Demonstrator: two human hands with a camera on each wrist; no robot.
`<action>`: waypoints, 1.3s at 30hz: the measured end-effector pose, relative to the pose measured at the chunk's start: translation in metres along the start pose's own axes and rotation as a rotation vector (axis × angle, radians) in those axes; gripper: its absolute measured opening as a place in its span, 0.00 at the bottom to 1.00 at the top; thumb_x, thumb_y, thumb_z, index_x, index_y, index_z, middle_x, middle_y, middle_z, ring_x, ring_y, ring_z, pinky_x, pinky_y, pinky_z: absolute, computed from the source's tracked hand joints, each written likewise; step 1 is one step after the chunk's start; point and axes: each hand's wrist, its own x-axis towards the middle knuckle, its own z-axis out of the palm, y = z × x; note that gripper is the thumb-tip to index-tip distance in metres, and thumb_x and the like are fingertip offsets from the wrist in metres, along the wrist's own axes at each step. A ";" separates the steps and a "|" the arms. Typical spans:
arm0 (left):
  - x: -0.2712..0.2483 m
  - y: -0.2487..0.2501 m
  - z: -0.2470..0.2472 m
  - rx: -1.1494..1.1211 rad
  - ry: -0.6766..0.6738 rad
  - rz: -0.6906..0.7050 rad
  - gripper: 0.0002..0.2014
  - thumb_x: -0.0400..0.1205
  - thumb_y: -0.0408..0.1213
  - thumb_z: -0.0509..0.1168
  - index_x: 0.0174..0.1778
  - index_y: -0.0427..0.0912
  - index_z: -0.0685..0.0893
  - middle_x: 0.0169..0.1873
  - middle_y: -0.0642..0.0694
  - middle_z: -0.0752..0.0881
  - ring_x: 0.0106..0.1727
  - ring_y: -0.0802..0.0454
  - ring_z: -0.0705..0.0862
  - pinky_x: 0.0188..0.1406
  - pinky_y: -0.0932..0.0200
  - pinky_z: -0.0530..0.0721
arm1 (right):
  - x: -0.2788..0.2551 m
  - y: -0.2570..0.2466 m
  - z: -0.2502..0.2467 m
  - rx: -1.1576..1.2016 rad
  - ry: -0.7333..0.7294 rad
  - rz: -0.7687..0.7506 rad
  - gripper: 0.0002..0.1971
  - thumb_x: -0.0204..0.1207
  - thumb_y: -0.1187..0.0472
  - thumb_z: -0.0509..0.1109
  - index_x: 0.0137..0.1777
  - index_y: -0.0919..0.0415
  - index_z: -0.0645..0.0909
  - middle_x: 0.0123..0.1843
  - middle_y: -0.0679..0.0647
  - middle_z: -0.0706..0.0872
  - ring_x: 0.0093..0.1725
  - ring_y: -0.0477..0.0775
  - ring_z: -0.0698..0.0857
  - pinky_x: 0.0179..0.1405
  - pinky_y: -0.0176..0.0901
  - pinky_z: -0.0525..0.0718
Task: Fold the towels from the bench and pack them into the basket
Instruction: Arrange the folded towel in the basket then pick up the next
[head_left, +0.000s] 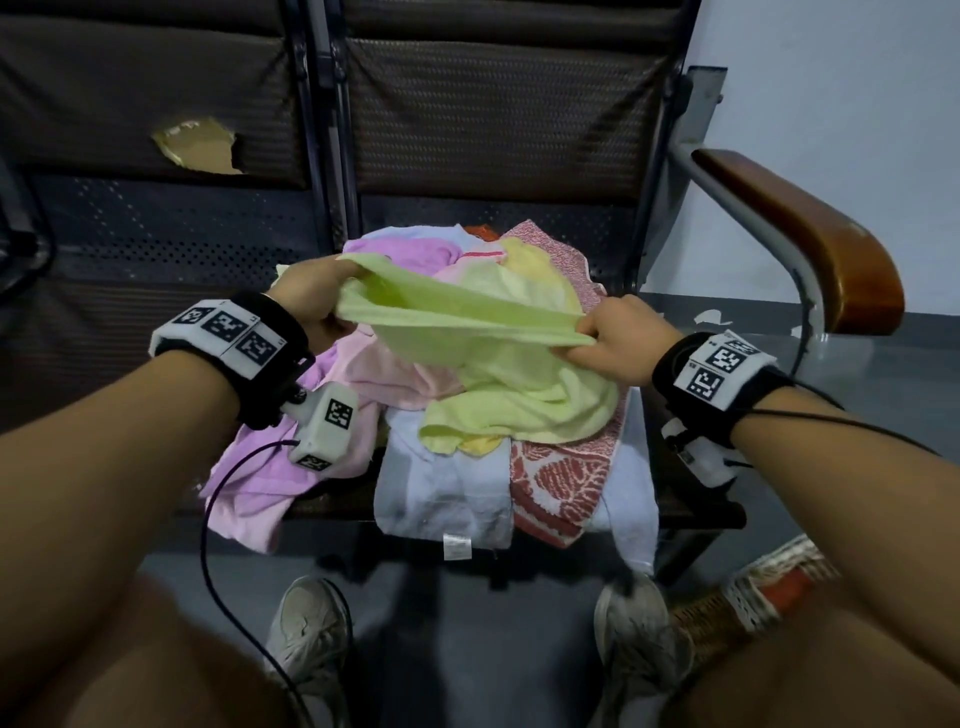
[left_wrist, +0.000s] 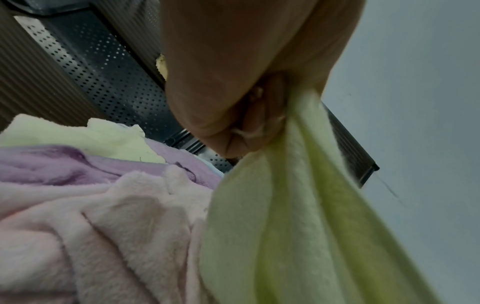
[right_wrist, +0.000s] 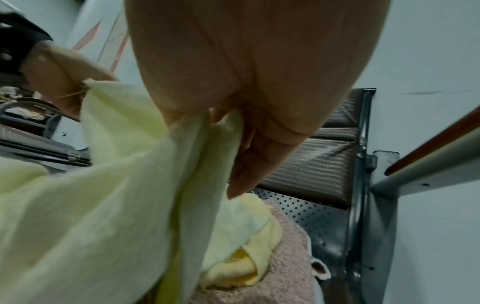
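Head view: both hands hold one thin lime-green terry towel (head_left: 493, 332) above a heap of towels on the dark perforated-metal bench (head_left: 171, 228). L hand (head_left: 311, 296), at approx 10 o'clock from the heap's centre, has its fingers curled round one bunched corner; the L wrist view shows the same corner squeezed in a closed fist (left_wrist: 233, 115), w/ cloth fanning down and to the right. R hand (head_left: 613, 338), at approx 3 o'clock, pinches the opposite corner betw. thumb and fingers; in the R wrist view the cloth passes betw. the fingers (right_wrist: 249, 156) and hangs down. The top edge runs stretched from hand to hand, sloping slightly down toward the R; the rest sags and its lower part rests crumpled on the heap.

Heap under it: a lilac fleece towel (head_left: 260, 467) at 8 o'clock, hanging over the seat's front edge; a pale pink plush towel (head_left: 395, 374) near centre; a light blue towel w/ a white label (head_left: 441, 493) at 6 o'clock; a red-and-white patterned terry towel (head_left: 558, 488) at 5 o'clock; a butter-yellow towel (head_left: 540, 270) at 1 o'clock, touching the green one.

A woven basket w/ lace trim and red lining (head_left: 748, 608) stands on the floor at 4 o'clock, beside the R shoe (head_left: 634, 634). A brown wooden armrest (head_left: 810, 234) is at 2 o'clock.
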 end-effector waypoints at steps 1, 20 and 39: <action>0.000 0.001 0.002 0.034 -0.056 -0.007 0.10 0.83 0.30 0.62 0.49 0.45 0.88 0.32 0.50 0.80 0.24 0.59 0.70 0.21 0.66 0.60 | 0.000 0.004 0.000 -0.025 -0.001 0.012 0.18 0.78 0.51 0.70 0.26 0.53 0.76 0.24 0.51 0.75 0.30 0.56 0.77 0.30 0.44 0.69; 0.000 -0.008 -0.012 0.115 0.051 0.064 0.11 0.85 0.22 0.60 0.53 0.35 0.88 0.40 0.42 0.87 0.25 0.61 0.84 0.25 0.73 0.80 | -0.012 0.031 -0.003 0.148 0.109 0.165 0.25 0.79 0.40 0.70 0.32 0.61 0.87 0.26 0.56 0.84 0.27 0.51 0.82 0.26 0.43 0.75; 0.002 -0.001 -0.022 0.427 0.148 0.492 0.06 0.79 0.38 0.74 0.47 0.40 0.92 0.33 0.45 0.88 0.34 0.54 0.82 0.37 0.63 0.82 | -0.028 0.041 -0.033 0.348 0.013 0.115 0.14 0.71 0.41 0.78 0.34 0.50 0.87 0.25 0.40 0.84 0.28 0.40 0.81 0.25 0.23 0.73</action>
